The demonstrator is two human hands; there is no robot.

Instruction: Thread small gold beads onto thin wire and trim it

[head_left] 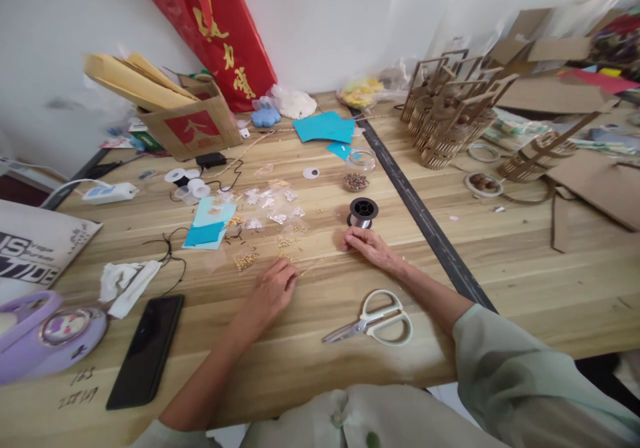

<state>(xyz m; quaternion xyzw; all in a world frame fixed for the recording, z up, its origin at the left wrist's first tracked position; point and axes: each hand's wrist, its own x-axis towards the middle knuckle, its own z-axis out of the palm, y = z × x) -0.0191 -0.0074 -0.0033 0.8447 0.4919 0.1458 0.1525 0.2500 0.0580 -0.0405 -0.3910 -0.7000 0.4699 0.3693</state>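
1. Head view, left hand (pixel 274 284): it rests low over the wooden tabletop (pixel 295 358), fingers bunched together and pointing down beside a small pile of gold beads (pixel 285 241). I cannot tell whether anything is pinched beneath them.
2. Head view, right hand (pixel 371 246): its fingers are curled, thumb and forefinger close together, just on the near side of the wire spool (pixel 363 209). Whether they grip the wire cannot be made out.
3. Head view, between the hands: a thin gold strand (pixel 313 267) lies near the left fingertips. It looks light and easily bent; a fingertip pinch near one end should suit it.
4. Head view, handling: the gold beads look tiny, hard and apt to roll, so are best pinched singly. The spool, standing upright, seems light and stiff, with smooth black flanges to hold by the rim; its fine wire probably springs and kinks.
5. Head view, nearby: white-handled scissors (pixel 367 323) lie nearer the body, and a clear jar (pixel 361 161) stands beyond the spool.
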